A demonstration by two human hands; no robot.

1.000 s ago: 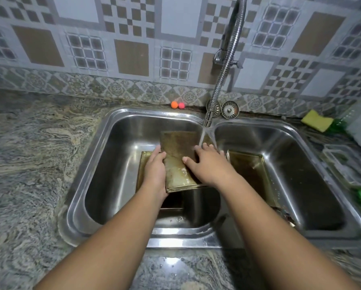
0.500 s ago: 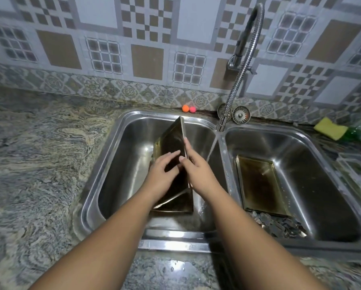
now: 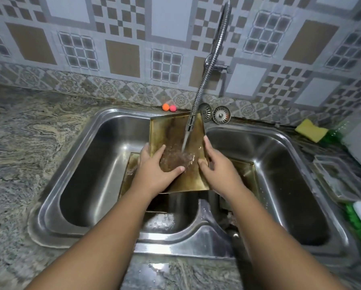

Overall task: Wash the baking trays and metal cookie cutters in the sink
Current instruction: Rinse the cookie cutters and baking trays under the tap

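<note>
A stained brass-coloured baking tray (image 3: 171, 132) is held tilted over the divider of the double steel sink (image 3: 75, 164), inner face up, under the running faucet (image 3: 208, 65). Water splashes on its middle. My left hand (image 3: 156, 170) grips the tray's left edge, thumb lying across the wet inner face. My right hand (image 3: 215, 166) holds the right edge, fingers along the rim. A second tray (image 3: 129, 170) lies in the left basin below, and a third tray (image 3: 246, 170) lies in the right basin. Cookie cutters (image 3: 229, 218) are only partly visible near my right forearm.
A yellow sponge (image 3: 309, 129) and a green bottle (image 3: 334, 130) sit at the back right on the granite counter (image 3: 24, 153). Two strainer plugs (image 3: 221, 115) and two small orange and pink balls (image 3: 169, 107) rest behind the sink. A clear container (image 3: 338, 178) stands right.
The tray stood on edge in the left basin half a second ago; now it is turned inner face up under the water stream, with both hands on its side edges.
</note>
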